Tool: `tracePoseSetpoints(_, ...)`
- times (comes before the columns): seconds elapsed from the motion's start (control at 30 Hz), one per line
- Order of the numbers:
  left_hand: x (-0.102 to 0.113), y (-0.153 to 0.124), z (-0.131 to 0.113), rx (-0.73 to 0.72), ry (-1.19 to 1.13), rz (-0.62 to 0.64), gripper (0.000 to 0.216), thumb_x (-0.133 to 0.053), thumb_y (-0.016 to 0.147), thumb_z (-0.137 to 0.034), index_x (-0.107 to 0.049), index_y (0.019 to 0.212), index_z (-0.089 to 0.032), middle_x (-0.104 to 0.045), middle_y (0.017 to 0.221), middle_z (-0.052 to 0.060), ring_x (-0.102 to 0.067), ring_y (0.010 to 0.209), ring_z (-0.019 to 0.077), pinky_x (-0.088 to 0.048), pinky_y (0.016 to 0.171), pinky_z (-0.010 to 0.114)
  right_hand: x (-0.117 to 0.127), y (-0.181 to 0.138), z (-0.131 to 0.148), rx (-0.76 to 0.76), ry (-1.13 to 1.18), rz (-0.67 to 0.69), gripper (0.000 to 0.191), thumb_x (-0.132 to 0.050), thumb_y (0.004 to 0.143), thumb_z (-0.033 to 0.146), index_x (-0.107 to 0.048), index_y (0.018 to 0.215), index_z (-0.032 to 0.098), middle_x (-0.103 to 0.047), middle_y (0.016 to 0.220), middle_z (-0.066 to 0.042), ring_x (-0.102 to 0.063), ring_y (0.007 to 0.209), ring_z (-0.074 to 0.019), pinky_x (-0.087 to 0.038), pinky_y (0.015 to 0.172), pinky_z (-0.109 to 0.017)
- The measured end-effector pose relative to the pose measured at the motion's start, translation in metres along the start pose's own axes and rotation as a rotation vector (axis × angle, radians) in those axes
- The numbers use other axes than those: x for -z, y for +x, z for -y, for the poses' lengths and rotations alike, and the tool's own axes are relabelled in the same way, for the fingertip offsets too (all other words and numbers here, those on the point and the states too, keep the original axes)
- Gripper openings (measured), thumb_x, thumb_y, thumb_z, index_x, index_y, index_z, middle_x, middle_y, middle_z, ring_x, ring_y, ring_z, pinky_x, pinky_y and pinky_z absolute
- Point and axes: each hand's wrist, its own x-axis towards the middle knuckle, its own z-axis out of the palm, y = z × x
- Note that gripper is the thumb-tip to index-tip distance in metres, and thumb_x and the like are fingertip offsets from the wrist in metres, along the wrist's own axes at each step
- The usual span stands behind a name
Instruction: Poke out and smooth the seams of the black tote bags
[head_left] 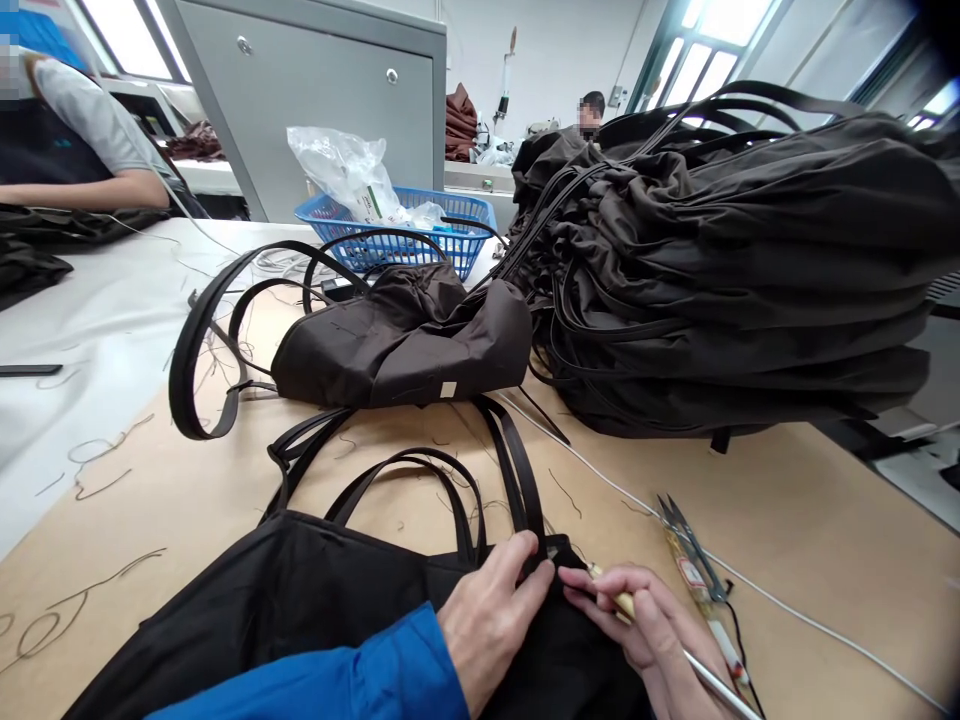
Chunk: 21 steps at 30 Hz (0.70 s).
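A black fabric bag [322, 590] lies across the near side of the table, with its dark straps [442, 465] looping away from me. My left hand [499, 610], in a blue sleeve, is closed on the bag's top edge where a strap joins it. Close beside it, my right hand [652, 625] grips a slim pen-like tool [716, 683] with a yellowish front part and a silvery shaft. Its tip is hidden by my fingers near the bag's edge. Thread snips [694, 545] lie to the right of this hand, next to a clear yellowish tube-like item [697, 590].
Another dark bag [405, 345] lies just beyond. A tall pile of dark bags [735, 270] fills the right. Behind stand a blue basket [472, 215] with plastic bags and a grey cabinet [330, 90]. A white cord [795, 610] and loose threads cross the table. Two people are nearby.
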Motion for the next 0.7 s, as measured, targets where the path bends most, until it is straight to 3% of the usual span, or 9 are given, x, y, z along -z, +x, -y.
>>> tracePoseSetpoints(0.1, -0.004, 0.000, 0.001, -0.096, 0.064, 0.053, 0.024, -0.033, 0.088, -0.005, -0.053, 0.101, -0.010, -0.054, 0.103, 0.012, -0.057, 0.089, 0.0215, -0.056, 0.070, 0.030, -0.009, -0.005, 0.009, -0.018, -0.082, -0.069, 0.032, -0.060, 0.084, 0.052, -0.067, 0.079, 0.020, -0.063, 0.093, -0.006, -0.062, 0.101, -0.0260, -0.049, 0.092, -0.033)
tracePoseSetpoints(0.3, -0.007, 0.004, 0.003, -0.065, 0.051, 0.052, 0.024, -0.033, 0.090, -0.006, -0.055, 0.083, -0.013, -0.055, 0.090, 0.008, -0.057, 0.077, 0.0192, -0.057, 0.061, 0.028, -0.018, -0.001, 0.017, -0.055, -0.302, -0.007, 0.034, -0.057, 0.085, 0.053, -0.067, 0.079, 0.020, -0.065, 0.092, -0.006, -0.064, 0.095, -0.0227, -0.052, 0.083, -0.024)
tracePoseSetpoints(0.5, 0.000, 0.007, 0.005, -0.003, -0.045, -0.016, 0.021, -0.038, 0.087, -0.004, -0.055, 0.079, -0.013, -0.058, 0.086, 0.008, -0.059, 0.078, 0.0187, -0.056, 0.070, 0.029, -0.011, 0.004, 0.009, -0.134, -0.353, -0.011, 0.040, -0.057, 0.082, 0.058, -0.064, 0.084, 0.018, -0.067, 0.097, -0.008, -0.065, 0.090, -0.0226, -0.053, 0.081, -0.028)
tracePoseSetpoints(0.7, 0.004, 0.008, 0.007, 0.077, -0.208, -0.001, 0.016, -0.040, 0.086, -0.007, -0.051, 0.079, -0.016, -0.057, 0.086, 0.005, -0.058, 0.076, 0.0163, -0.052, 0.069, 0.027, -0.007, 0.006, 0.014, -0.168, -0.472, 0.057, 0.037, -0.055, 0.083, 0.055, -0.064, 0.079, 0.020, -0.068, 0.094, -0.006, -0.064, 0.083, -0.0175, -0.048, 0.072, -0.020)
